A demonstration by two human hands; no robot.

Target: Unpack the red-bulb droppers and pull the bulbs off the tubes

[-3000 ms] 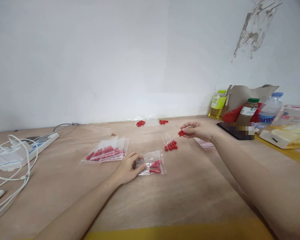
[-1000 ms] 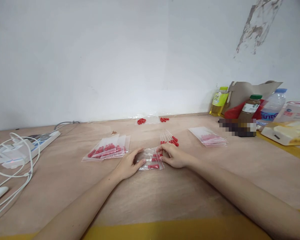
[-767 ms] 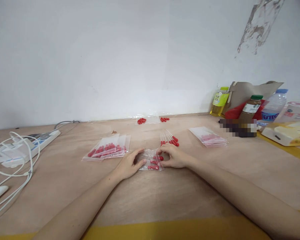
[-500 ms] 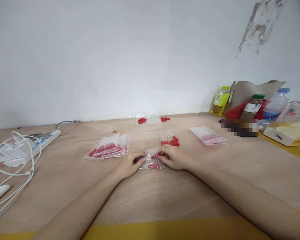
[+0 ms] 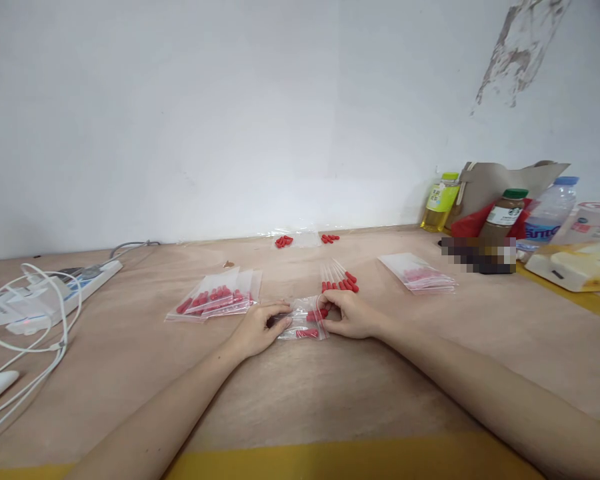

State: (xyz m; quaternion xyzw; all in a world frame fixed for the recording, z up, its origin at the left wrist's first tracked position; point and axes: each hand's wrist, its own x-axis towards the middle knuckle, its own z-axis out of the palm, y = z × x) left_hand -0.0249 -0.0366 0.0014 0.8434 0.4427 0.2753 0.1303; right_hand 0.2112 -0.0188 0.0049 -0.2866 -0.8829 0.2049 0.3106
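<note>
A small clear zip bag (image 5: 295,328) lies flat on the table between my hands. Two red-ended pieces show in it, the upper red piece (image 5: 317,315) close to my right fingertips and the lower red piece (image 5: 307,333) nearer to me. My left hand (image 5: 261,328) is closed on the bag's left end, thumb and fingers pinching the plastic. At the bag's right edge, my right hand (image 5: 347,315) is closed, with thumb and fingertips on the plastic rim by the upper red piece. Just beyond it lie several thin pale sticks with red ends (image 5: 347,285).
Filled zip bags (image 5: 215,298) lie at left, and a stack of flat bags (image 5: 420,275) at right. Loose red pieces (image 5: 284,241) rest by the wall. A power strip (image 5: 93,283) with white cables (image 5: 60,333) is far left; bottles (image 5: 503,217) stand at right.
My right fingers have drawn slightly back to the right, so more of the upper red piece shows inside the bag. My left hand stays in place.
</note>
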